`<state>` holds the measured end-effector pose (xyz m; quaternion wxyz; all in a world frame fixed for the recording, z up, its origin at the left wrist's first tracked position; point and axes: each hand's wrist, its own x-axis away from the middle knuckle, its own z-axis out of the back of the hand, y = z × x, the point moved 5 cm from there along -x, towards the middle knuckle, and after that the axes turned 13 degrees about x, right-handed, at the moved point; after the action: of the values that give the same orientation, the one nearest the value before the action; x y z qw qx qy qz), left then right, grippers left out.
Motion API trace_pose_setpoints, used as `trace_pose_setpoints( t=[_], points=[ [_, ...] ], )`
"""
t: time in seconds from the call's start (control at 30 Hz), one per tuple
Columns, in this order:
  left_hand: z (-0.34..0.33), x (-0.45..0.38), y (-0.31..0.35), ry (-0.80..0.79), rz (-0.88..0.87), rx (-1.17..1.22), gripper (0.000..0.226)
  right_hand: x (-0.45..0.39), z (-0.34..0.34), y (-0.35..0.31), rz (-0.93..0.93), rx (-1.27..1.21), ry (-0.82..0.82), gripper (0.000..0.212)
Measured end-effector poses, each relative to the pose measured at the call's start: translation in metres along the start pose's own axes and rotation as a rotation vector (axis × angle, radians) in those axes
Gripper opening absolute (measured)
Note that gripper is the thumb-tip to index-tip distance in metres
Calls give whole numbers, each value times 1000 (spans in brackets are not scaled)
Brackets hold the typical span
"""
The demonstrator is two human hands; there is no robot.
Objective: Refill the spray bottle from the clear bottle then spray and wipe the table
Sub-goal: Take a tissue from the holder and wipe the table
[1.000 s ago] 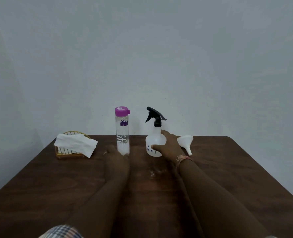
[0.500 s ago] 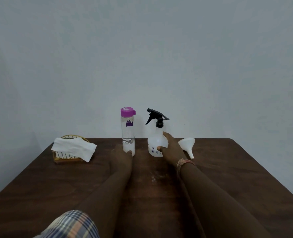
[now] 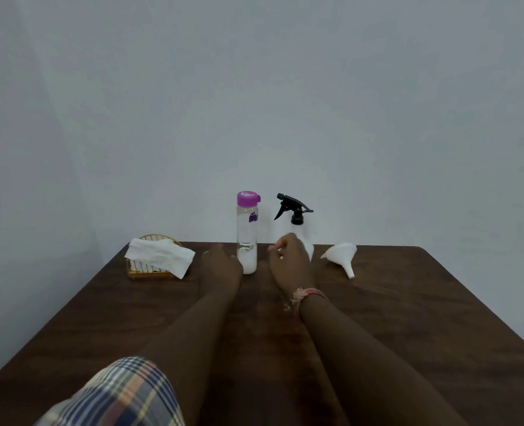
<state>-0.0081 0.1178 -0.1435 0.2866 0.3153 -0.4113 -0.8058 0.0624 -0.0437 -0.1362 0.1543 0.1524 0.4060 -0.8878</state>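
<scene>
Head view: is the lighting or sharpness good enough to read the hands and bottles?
Head view: dim, flat lighting, no glare; both forearms read almost black against the dark table. Right hand looks slightly motion-blurred and hides the spray bottle body. Clear bottle is sharp enough. Wide-angle stretch near the edges.

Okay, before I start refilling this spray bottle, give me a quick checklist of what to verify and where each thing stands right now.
1. Clear bottle upright, within reach: ok; left hand is beside it.
2. Its purple cap removed: not ok, still on.
3. Spray bottle trigger head unscrewed: not ok, still fitted.
4. Funnel at hand: ok, lying on its side on the table.
5. Right hand gripping the spray bottle: cannot tell.
6. Wiping tissue ready: ok, on the basket.
</scene>
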Motion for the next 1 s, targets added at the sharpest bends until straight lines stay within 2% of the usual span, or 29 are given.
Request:
trace_pose_setpoints(
  t=[0.17, 0.3, 0.43, 0.57, 0.63, 0.73, 1.0],
  points=[
    [57, 5, -20, 54, -32, -16, 30, 31, -41, -75, 266, 25, -216, 7],
    [105, -1, -52, 62, 64, -4, 30, 49, -93, -113, 355, 174, -344, 14],
    [135, -11, -75, 27, 74, -3, 30, 67, -134, -134, 423, 298, -504, 35],
    [148, -23, -99, 25, 91, 84, 25, 86, -154, -151, 680, 569, -443, 54],
    [151, -23, -105, 9, 66, 10, 32, 88, -165, -153, 684, 618, -448, 57],
    [158, -25, -115, 3, 49, -20, 39, 79, -182, -164, 689, 678, -413, 47],
    [165, -23, -131, 53, 21, -57, 24, 74, -199, -167, 603, 731, -307, 47]
  ],
)
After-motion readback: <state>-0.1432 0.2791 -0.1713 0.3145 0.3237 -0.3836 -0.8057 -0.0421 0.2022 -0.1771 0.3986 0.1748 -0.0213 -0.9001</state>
